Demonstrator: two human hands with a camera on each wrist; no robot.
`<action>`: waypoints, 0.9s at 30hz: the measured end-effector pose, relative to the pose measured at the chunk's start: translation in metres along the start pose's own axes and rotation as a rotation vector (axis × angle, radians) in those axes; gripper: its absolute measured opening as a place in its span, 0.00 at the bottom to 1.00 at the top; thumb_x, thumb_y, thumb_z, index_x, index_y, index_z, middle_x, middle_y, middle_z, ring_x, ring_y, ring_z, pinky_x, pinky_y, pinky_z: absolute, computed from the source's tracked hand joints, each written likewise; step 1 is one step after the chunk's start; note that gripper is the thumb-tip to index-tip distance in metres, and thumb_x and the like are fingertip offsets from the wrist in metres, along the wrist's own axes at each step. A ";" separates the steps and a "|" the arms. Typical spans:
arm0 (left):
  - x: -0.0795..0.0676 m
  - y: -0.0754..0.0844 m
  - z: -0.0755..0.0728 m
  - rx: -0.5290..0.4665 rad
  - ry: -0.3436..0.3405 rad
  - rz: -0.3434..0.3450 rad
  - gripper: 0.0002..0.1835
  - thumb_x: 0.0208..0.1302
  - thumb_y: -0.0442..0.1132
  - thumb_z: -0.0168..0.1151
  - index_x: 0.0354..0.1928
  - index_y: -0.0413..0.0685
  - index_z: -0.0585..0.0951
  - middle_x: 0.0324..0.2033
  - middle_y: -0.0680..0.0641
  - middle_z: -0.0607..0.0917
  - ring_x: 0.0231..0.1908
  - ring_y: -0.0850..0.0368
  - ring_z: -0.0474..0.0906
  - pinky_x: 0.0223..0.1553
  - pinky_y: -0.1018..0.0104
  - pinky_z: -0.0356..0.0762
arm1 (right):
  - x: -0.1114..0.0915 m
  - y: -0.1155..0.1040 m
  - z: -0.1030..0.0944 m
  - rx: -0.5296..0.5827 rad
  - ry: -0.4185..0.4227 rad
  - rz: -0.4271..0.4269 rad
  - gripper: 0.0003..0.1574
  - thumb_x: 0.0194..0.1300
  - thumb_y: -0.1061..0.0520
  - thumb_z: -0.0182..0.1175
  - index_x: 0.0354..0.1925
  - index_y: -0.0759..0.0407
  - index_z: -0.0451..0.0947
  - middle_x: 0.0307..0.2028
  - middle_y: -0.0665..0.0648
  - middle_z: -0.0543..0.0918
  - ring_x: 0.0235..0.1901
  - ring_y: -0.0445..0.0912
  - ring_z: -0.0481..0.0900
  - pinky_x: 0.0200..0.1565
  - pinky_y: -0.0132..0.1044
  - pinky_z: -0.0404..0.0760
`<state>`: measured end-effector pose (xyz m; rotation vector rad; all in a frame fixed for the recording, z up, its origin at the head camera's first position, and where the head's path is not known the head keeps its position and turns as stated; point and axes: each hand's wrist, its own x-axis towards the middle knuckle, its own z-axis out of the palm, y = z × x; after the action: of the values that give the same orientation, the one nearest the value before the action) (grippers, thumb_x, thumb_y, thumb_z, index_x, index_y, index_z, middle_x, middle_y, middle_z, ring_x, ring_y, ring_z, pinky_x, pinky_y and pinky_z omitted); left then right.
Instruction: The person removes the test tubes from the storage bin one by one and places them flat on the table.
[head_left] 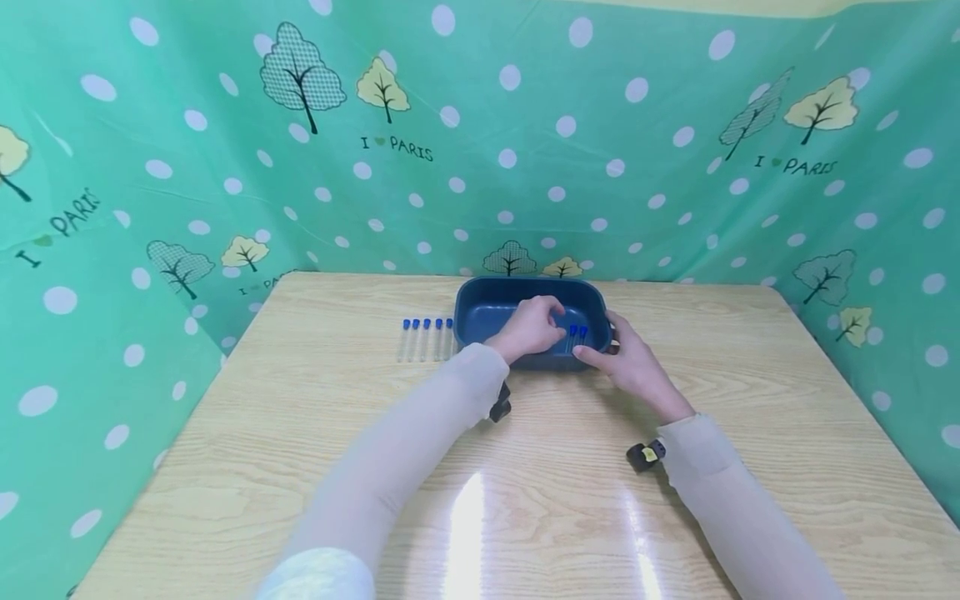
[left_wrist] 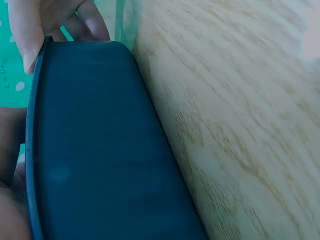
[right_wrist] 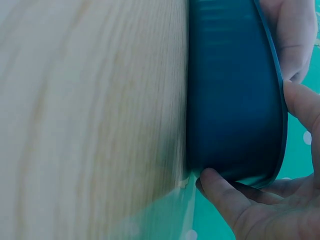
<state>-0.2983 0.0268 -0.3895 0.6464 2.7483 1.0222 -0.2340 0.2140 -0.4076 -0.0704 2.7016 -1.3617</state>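
A dark blue rectangular basin (head_left: 480, 323) stands toward the back of the table. My left hand (head_left: 531, 327) reaches over its front rim into the inside, with bent fingers and a gap between thumb and forefinger; no held thing shows there. Two blue-capped clear tubes (head_left: 573, 331) lie in the basin's right part, just right of that hand. My right hand (head_left: 637, 362) grips the basin's right end, thumb at the front rim and fingers round the outer wall. In the right wrist view, its fingers touch the basin wall (right_wrist: 235, 90). The left wrist view shows mostly the outer wall (left_wrist: 100, 135).
Several blue-capped clear tubes (head_left: 425, 340) lie side by side on the wooden table (head_left: 337, 433), left of the basin and close to its wall. Behind the table hangs a green patterned cloth (head_left: 480, 192), and it runs along both sides too.
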 end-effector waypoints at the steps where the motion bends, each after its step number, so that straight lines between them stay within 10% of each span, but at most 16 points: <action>1: 0.001 0.001 0.001 0.003 -0.001 -0.003 0.19 0.62 0.39 0.64 0.55 0.44 0.77 0.29 0.51 0.79 0.25 0.59 0.76 0.29 0.69 0.74 | 0.000 0.000 0.000 0.004 -0.001 0.000 0.61 0.61 0.36 0.61 0.75 0.55 0.37 0.69 0.70 0.56 0.62 0.66 0.65 0.55 0.55 0.73; 27: 0.025 0.005 0.021 0.049 -0.071 -0.093 0.23 0.62 0.40 0.64 0.59 0.45 0.75 0.56 0.46 0.78 0.47 0.55 0.76 0.51 0.61 0.75 | 0.000 -0.002 -0.001 0.006 -0.001 -0.007 0.61 0.61 0.37 0.61 0.75 0.55 0.37 0.70 0.70 0.55 0.62 0.65 0.65 0.56 0.55 0.72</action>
<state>-0.3129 0.0532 -0.4017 0.5448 2.7216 0.8973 -0.2346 0.2140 -0.4054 -0.0800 2.6988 -1.3717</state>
